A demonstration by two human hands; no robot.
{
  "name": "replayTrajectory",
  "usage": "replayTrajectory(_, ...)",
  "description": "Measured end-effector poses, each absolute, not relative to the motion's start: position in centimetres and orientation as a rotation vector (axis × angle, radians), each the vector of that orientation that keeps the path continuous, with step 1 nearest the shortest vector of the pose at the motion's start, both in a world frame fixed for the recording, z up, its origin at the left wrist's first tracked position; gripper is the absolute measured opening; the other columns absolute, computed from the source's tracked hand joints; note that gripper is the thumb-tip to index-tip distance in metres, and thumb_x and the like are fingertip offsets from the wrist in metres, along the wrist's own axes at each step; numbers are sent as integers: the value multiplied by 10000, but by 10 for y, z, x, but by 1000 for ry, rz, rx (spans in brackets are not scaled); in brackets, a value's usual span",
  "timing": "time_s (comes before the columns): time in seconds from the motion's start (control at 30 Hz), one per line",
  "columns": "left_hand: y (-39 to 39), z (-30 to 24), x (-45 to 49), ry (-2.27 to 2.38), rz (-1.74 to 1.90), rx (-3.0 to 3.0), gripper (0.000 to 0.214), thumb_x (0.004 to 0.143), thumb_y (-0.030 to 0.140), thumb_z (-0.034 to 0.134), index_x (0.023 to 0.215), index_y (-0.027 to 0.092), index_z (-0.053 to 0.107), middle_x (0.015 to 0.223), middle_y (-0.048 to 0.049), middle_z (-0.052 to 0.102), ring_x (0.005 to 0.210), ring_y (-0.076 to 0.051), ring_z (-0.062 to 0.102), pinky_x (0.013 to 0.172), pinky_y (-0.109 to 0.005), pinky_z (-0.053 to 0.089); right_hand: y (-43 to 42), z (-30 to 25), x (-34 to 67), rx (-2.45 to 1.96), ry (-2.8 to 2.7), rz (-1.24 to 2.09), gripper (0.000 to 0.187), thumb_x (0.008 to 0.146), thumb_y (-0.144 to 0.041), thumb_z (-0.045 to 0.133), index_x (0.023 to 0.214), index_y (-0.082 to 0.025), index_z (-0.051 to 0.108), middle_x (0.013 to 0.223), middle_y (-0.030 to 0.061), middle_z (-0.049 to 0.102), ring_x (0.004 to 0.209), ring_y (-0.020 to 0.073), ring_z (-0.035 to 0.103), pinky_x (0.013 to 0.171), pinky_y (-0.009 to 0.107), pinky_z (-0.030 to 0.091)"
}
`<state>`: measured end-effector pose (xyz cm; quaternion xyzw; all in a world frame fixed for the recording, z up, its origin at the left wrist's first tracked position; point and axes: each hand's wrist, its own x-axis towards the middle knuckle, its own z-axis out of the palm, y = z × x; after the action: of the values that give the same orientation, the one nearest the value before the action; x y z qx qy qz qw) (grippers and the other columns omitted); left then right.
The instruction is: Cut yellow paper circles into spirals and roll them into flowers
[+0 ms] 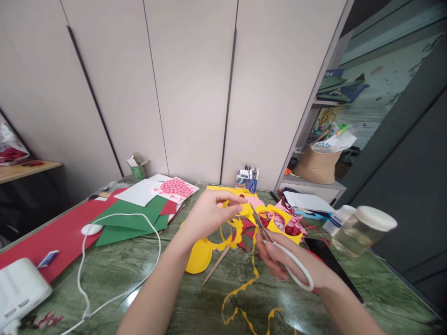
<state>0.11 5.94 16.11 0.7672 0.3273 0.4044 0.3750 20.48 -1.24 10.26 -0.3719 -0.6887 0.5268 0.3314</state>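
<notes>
My left hand [217,211] pinches a piece of yellow paper [246,209] above the middle of the table. My right hand [279,253] grips scissors [260,224] with white handles, their blades close to that yellow paper. A thin, jagged yellow paper strip [240,289] hangs below the scissors and trails across the tabletop. Under my left hand lie yellow paper discs [199,256] and curly yellow offcuts [223,244]. A pointed wooden stick [215,266] lies beside the discs. Yellow, pink and red scraps [295,228] are piled behind my right hand.
Green paper sheets [134,222] and a long red sheet [52,242] cover the left side, with a white cable [159,246] looped over the table. At right are a dark phone or tablet [333,265] and a lidded jar of liquid [361,235]. A pen holder [246,180] stands at the back.
</notes>
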Motion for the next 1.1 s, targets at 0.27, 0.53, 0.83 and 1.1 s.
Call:
replayTrajectory(0.27,58,157,10,835,1086,1857,168,756,234,610,879,224,724,976,-37,721,848,-171,658,738,-318,534,-8,95,203,-834,-1675,1457,326,929,-503,391,770,-218,389,572,-77,353,431,77,293,442,213,337)
replayTrajectory(0.53,56,152,18,819,1163,1812,160,762,240,620,882,211,722,948,-30,726,873,-165,657,782,-303,526,-5,92,197,-794,-1606,1405,327,930,-493,407,759,-215,386,539,-98,323,399,61,253,415,196,344)
replayTrajectory(0.83,53,148,22,835,1222,1814,195,779,257,606,936,217,715,947,-37,723,868,-173,649,739,-298,525,-7,92,195,-820,-1567,1348,325,925,-494,416,757,-217,393,533,-100,311,401,66,231,401,196,331)
replayTrajectory(1.1,52,150,20,813,1273,1860,173,781,241,598,913,224,709,875,-17,711,824,-150,636,736,-273,520,-10,99,196,-856,-1637,1308,319,933,-485,397,765,-214,405,514,-100,305,386,71,252,388,198,335)
